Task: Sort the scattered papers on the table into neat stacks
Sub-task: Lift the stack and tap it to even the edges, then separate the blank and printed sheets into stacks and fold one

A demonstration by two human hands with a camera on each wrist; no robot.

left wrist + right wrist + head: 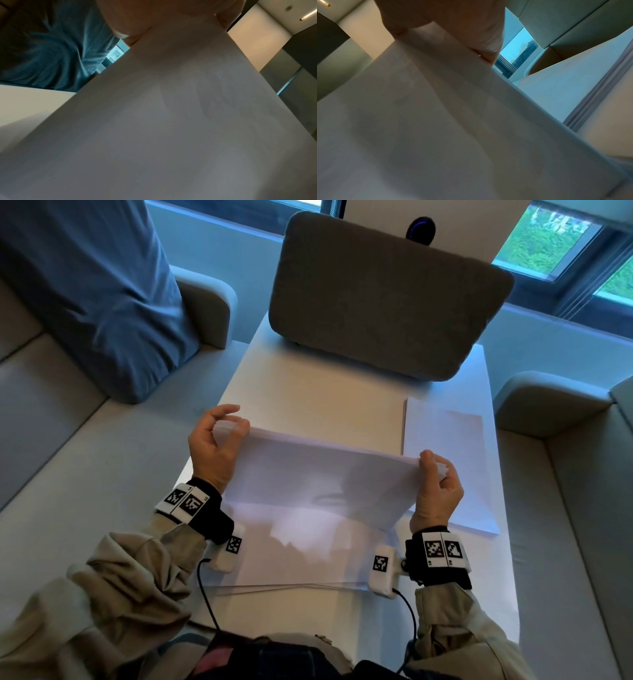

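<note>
Progress looks well along, operator. Your left hand (214, 445) and right hand (436, 491) pinch top corners of thin bundle of white paper sheets (318, 484), thumbs in front, fingers curled behind. Bundle stands on its lower edge on long white table (308, 392), tilted toward you, apparently being squared. Second flat stack of white paper (448, 460) already lies on table just right of the bundle. Grey fabric-covered box (387, 299) sits at far end. Left to do, by my judgement: even edges, lay bundle flat. No other loose sheets seen.
</note>
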